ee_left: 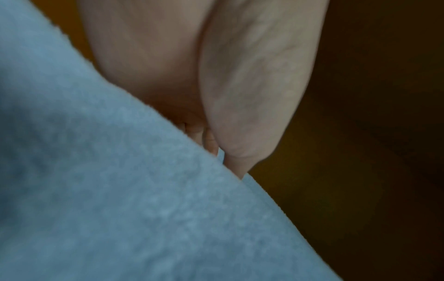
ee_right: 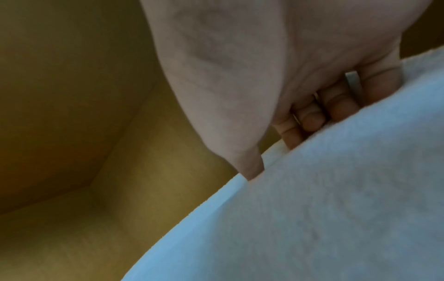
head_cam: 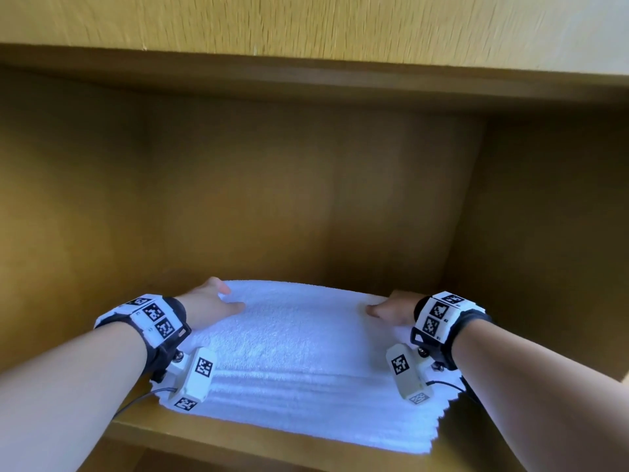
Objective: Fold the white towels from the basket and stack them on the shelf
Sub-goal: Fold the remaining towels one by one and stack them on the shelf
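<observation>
A stack of folded white towels (head_cam: 299, 400) lies on the wooden shelf board (head_cam: 238, 441). The top towel (head_cam: 299, 325) spans the stack. My left hand (head_cam: 211, 301) grips its far left edge, thumb on top and fingers tucked down the side. My right hand (head_cam: 394, 310) holds the far right edge the same way. In the left wrist view, the left hand (ee_left: 216, 76) slides behind the towel (ee_left: 120, 190). In the right wrist view, the curled fingers (ee_right: 312, 117) of the right hand (ee_right: 240, 66) press into the towel (ee_right: 336, 209). The basket is out of view.
The shelf is a wooden compartment with a back wall (head_cam: 306, 199), a left side wall (head_cam: 61, 199) and a right side wall (head_cam: 544, 216). Another board (head_cam: 306, 80) closes it above. There is free height above the stack and bare board on both sides.
</observation>
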Demonstrator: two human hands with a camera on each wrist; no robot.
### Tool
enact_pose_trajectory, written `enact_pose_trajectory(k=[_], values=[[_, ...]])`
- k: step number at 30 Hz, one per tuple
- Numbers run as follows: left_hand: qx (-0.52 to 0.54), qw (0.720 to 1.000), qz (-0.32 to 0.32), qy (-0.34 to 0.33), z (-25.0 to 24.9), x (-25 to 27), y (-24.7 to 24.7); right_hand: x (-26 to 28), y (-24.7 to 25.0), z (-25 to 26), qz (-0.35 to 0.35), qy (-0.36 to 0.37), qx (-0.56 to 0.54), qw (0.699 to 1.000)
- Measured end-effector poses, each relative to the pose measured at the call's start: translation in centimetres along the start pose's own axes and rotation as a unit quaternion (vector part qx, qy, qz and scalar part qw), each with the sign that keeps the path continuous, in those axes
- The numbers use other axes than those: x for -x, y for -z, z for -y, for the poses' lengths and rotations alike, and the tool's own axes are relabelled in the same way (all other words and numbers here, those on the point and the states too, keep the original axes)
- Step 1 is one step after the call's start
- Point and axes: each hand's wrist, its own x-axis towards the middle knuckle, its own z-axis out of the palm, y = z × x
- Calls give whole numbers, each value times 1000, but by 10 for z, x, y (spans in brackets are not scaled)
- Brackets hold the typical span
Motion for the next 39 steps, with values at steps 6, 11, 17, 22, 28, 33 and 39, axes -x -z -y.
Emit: enact_pose_trajectory(k=[6,11,17,22,28,33,39], values=[[-27,1000,-6,8,-1,23,9,26,10,-15,6,-5,20,1000],[23,1000,-13,-15,1,55,16,47,11,-21,-5,17,-15,1000],[97,995,-14,-23,9,106,18,74,-5,-2,-64,48,36,996],[133,991,-24,-16,20,163,20,109,-20,24,-59,89,48,993],[120,992,-33,-19,36,209,25,151,-36,60,-25,161,54,985],[85,996,-23,-20,58,222,16,170,-57,92,-5,229,39,973],[69,996,-48,29,101,235,1,187,-98,134,52,291,20,955]])
